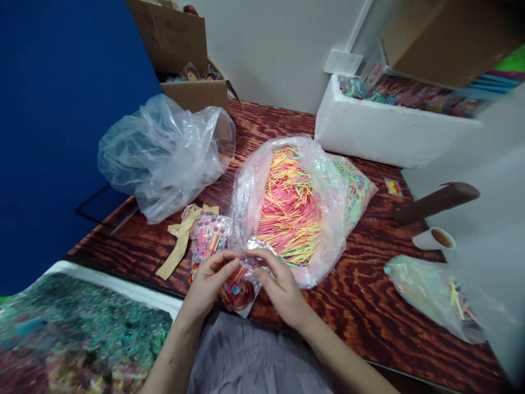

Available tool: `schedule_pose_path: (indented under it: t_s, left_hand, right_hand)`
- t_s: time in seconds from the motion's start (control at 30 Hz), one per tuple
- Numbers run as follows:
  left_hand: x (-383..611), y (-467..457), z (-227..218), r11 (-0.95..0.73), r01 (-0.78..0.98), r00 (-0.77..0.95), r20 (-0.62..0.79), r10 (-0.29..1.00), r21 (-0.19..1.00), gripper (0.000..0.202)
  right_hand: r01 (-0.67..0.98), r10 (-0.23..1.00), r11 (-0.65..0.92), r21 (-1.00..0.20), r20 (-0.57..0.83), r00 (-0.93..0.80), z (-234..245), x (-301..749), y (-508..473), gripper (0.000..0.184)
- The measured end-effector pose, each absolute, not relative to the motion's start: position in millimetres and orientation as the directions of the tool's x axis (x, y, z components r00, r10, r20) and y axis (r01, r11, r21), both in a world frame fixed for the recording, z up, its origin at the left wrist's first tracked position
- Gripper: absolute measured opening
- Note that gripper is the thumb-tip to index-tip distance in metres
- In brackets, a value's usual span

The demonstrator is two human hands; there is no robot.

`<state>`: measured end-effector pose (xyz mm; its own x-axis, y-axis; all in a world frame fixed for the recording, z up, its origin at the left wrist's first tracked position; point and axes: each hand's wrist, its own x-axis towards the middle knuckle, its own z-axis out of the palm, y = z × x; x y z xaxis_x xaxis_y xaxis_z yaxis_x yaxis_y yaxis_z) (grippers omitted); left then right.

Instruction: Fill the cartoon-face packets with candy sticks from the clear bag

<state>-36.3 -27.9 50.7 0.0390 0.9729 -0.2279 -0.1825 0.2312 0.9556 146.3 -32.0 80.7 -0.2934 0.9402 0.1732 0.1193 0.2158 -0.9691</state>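
Pinching a packet (237,294) already containing sticks (241,272) with narrow grip of left hand (209,282) and right hand (281,287), near front edge of counter (361,301); leaving many loose in open bag (250,189).

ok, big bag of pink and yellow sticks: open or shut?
Open. The bag has its mouth spread wide, the sticks exposed inside.

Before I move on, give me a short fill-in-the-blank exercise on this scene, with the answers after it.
1. In the picture, the clear packet between the left hand and right hand is to the ____ of the paper cup.
2. The thin sticks in the open bag are mostly pink and ____.
3. The foam box is coloured ____.

Missing words: left; yellow; white.
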Motion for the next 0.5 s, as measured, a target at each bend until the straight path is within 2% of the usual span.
schedule_pose_path:
  t_s: [0.07, 0.13, 0.2, 0.27, 0.37, 0.43, 0.5]
  left_hand:
    - [-42.5, -24.8, 53.3, 0.221, -0.200, -0.027, -0.231, 0.973, 0.955, 0.021]
    - [-50.7, -19.7, 56.2, 0.189, -0.232, -0.113, -0.220, 0.969, 0.954, 0.023]
    - [-59.8, -12.8, 57.5, 0.154, -0.267, -0.188, -0.208, 0.960, 0.951, 0.025]
    - [-67.7, -3.8, 55.2, 0.119, -0.265, -0.253, -0.188, 0.949, 0.957, 0.025]
    - [-74.9, 13.1, 43.2, 0.052, -0.183, -0.368, -0.118, 0.922, 0.982, 0.022]
    - [-76.3, 25.9, 31.3, 0.018, -0.088, -0.455, -0.057, 0.889, 0.996, 0.021]
    - [-75.8, 38.3, 19.2, 0.021, 0.077, -0.519, 0.022, 0.854, 0.997, 0.021]
  right_hand:
    - [0.106, 0.970, 0.128, -0.986, 0.102, -0.222, 70.9, 163.6, -16.6, 0.025]
    - [0.332, 0.978, 0.185, -0.925, 0.139, -0.158, 57.2, 180.2, 3.9, 0.018]
    - [0.621, 0.955, 0.293, -0.727, 0.187, -0.231, 43.2, 191.6, 24.2, 0.018]
    - [0.793, 0.910, 0.409, -0.452, 0.141, -0.389, 32.5, 194.9, 39.0, 0.019]
    - [0.837, 0.843, 0.538, -0.099, 0.053, -0.536, 24.6, 187.7, 48.5, 0.018]
    - [0.814, 0.813, 0.580, 0.023, 0.037, -0.581, 22.9, 180.8, 50.6, 0.015]
    - [0.797, 0.798, 0.599, 0.074, 0.029, -0.602, 22.0, 176.7, 53.3, 0.014]
